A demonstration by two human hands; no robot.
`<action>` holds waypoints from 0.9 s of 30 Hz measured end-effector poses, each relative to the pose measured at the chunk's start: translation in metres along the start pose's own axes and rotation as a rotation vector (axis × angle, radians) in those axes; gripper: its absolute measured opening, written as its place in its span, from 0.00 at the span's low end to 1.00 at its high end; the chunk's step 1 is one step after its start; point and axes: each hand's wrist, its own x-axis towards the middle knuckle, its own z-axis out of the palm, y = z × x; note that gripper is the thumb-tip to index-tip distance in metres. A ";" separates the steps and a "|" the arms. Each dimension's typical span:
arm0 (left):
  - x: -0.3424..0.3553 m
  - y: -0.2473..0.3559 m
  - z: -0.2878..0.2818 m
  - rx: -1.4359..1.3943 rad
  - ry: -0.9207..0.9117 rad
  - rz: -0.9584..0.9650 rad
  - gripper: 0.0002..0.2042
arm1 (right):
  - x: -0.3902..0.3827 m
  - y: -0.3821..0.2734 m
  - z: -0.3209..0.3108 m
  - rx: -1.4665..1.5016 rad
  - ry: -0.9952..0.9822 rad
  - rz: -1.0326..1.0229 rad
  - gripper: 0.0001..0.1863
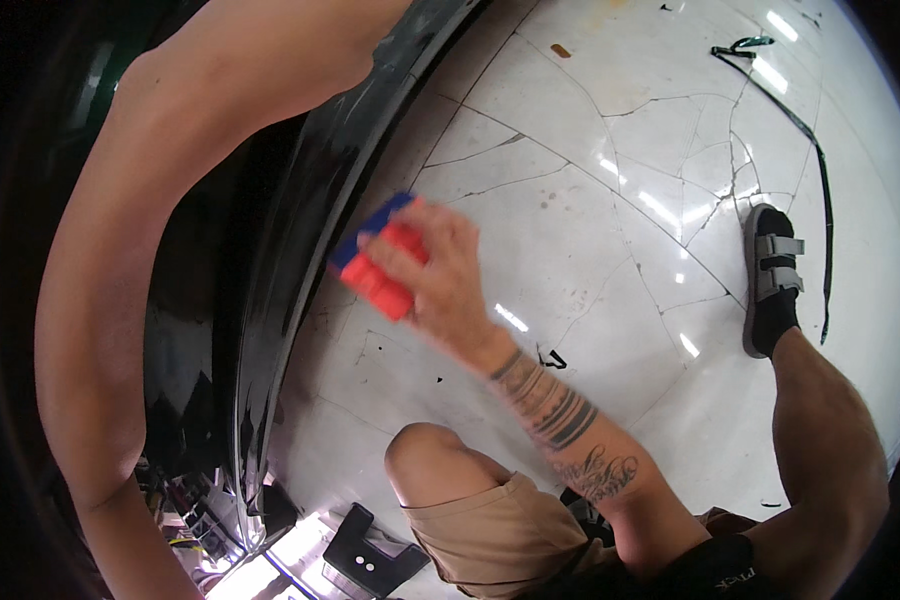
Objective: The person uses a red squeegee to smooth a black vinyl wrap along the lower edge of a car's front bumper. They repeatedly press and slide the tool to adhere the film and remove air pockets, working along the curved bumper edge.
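Note:
My right hand (pixel 435 265) is closed round a red block with a dark blue face (pixel 385 295), somewhat blurred by motion. The blue side is turned toward the glossy black car body panel (pixel 315 215), close to its lower edge. Whether the block touches the panel I cannot tell. My left arm (pixel 95 330) runs up the left side and across the panel to the top edge, where the hand lies out of the picture.
Cracked white glossy tiles (pixel 560 240) make up the floor. A long black strip (pixel 820 190) lies at the right, beyond my sandalled foot (pixel 775 265). My bent knee (pixel 430 460) is below the block. A black plastic piece (pixel 365 555) and clutter (pixel 195 520) are at the lower left.

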 end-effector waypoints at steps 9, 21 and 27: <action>-0.010 -0.013 -0.012 -0.077 -0.072 0.100 0.16 | -0.039 -0.052 0.020 0.440 -0.156 0.444 0.18; -0.017 -0.048 0.071 0.023 0.248 0.086 0.20 | -0.029 -0.010 -0.020 0.848 -0.052 1.022 0.11; -0.047 -0.041 0.076 0.087 -0.072 -0.058 0.10 | -0.012 0.003 -0.048 0.965 0.029 1.148 0.13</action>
